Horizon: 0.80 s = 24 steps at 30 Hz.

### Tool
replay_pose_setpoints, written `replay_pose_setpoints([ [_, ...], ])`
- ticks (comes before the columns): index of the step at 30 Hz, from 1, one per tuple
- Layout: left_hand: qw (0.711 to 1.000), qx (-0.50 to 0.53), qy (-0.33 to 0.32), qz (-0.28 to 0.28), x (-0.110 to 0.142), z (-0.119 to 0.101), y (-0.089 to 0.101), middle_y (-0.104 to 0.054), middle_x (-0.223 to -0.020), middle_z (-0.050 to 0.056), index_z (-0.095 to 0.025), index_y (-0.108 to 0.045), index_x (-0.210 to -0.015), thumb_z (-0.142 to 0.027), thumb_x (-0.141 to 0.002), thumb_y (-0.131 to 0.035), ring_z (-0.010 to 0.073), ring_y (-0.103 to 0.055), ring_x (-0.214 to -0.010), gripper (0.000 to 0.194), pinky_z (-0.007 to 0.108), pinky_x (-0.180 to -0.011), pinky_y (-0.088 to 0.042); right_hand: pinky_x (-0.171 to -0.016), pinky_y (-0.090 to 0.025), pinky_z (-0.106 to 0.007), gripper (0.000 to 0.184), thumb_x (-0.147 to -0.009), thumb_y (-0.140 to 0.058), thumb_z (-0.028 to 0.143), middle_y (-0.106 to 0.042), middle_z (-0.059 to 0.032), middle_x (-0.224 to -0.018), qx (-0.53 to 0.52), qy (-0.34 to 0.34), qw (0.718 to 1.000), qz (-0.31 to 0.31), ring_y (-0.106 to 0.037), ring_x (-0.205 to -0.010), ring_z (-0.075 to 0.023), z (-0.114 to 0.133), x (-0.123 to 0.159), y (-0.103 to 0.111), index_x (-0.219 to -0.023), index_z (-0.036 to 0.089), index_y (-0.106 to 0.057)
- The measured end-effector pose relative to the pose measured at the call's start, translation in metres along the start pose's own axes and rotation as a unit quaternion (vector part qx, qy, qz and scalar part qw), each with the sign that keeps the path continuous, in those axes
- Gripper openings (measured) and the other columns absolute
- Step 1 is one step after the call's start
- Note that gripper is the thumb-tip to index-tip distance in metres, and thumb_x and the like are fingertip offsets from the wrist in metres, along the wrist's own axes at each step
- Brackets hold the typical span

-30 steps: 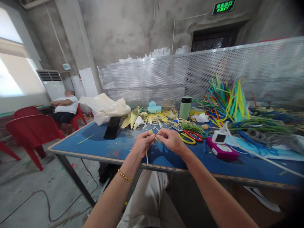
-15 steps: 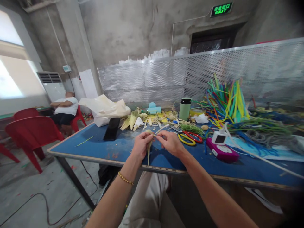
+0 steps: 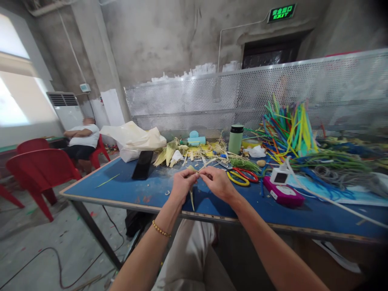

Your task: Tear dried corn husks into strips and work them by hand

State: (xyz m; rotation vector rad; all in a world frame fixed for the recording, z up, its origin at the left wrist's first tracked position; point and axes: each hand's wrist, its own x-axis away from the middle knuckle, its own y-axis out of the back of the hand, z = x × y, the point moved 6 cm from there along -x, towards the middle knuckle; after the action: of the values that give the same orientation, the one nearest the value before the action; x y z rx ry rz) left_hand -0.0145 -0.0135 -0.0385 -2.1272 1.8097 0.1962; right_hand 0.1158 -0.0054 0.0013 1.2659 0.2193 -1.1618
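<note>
Over the front of the blue table [image 3: 121, 190], my left hand [image 3: 183, 184] pinches a pale green-yellow strip of what looks like corn husk [image 3: 192, 199]; its pointed end hangs below the fingers. My right hand [image 3: 216, 182] meets it fingertip to fingertip, closed in a pinch at the same spot. What lies between the right fingertips is too small to make out. Just beyond the right hand are scissors [image 3: 242, 176] with one yellow and one red handle. Husk pieces [image 3: 168, 153] lie heaped behind my hands.
A black phone [image 3: 142, 165] lies left of my hands. A green bottle [image 3: 235, 139] stands at the back. To the right are a purple box [image 3: 283, 191] with a white charger [image 3: 279, 176], a cable, and coloured strips [image 3: 298, 129]. A person [image 3: 83, 137] sits beyond red chairs [image 3: 45, 173].
Both hands have shifted slightly, and their fingertips are now closer together. The hanging strip end has swung a little to the right. A small whitish ring-like bit shows beside my left hand.
</note>
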Motion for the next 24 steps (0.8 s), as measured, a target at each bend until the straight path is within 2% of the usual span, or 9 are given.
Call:
replay_pose_setpoints([
  [5,0.998,-0.036,-0.041,-0.003,-0.0017,-0.0027,0.0015,-0.060,-0.057,0.001,-0.012,-0.070,-0.066,-0.032,-0.068,-0.071,0.0109,-0.048,-0.058,0.020,0.023,-0.057,-0.034,-0.059,-0.035,-0.025,0.022,-0.086,-0.052,0.021,-0.062,-0.0014,-0.062,0.020,-0.038,0.999,0.008,-0.050,-0.056,-0.0123,-0.0011,-0.0007,0.0003,-0.069,0.017,-0.065],
  [10,0.996,-0.052,-0.070,-0.002,-0.0017,-0.0026,0.0017,-0.056,-0.056,0.000,-0.013,-0.065,-0.060,-0.033,-0.073,-0.066,0.0102,-0.044,-0.057,0.025,0.023,-0.056,-0.031,-0.057,-0.032,-0.024,0.024,-0.086,-0.051,0.021,-0.058,-0.0003,-0.060,0.012,-0.034,0.999,0.012,-0.046,-0.056,-0.0112,0.0009,-0.0022,-0.0003,-0.066,0.016,-0.064],
  [21,0.997,-0.034,-0.061,-0.015,0.0028,-0.0099,-0.0015,-0.051,-0.051,-0.001,-0.013,-0.059,-0.052,-0.032,-0.071,-0.066,0.0087,-0.040,-0.054,0.028,0.023,-0.055,-0.029,-0.056,-0.031,-0.024,0.024,-0.086,-0.052,0.021,-0.057,0.0005,-0.059,0.001,-0.036,0.999,0.026,-0.044,-0.055,-0.0108,0.0026,-0.0037,0.0002,-0.066,0.015,-0.065],
  [24,0.999,-0.018,-0.042,0.004,0.0010,-0.0060,-0.0023,-0.054,-0.053,0.000,-0.013,-0.060,-0.055,-0.033,-0.071,-0.068,0.0087,-0.042,-0.053,0.027,0.023,-0.056,-0.031,-0.056,-0.031,-0.023,0.021,-0.084,-0.054,0.020,-0.057,0.0008,-0.058,0.016,-0.039,0.999,0.014,-0.045,-0.054,-0.0106,-0.0008,-0.0031,0.0014,-0.066,0.016,-0.063],
])
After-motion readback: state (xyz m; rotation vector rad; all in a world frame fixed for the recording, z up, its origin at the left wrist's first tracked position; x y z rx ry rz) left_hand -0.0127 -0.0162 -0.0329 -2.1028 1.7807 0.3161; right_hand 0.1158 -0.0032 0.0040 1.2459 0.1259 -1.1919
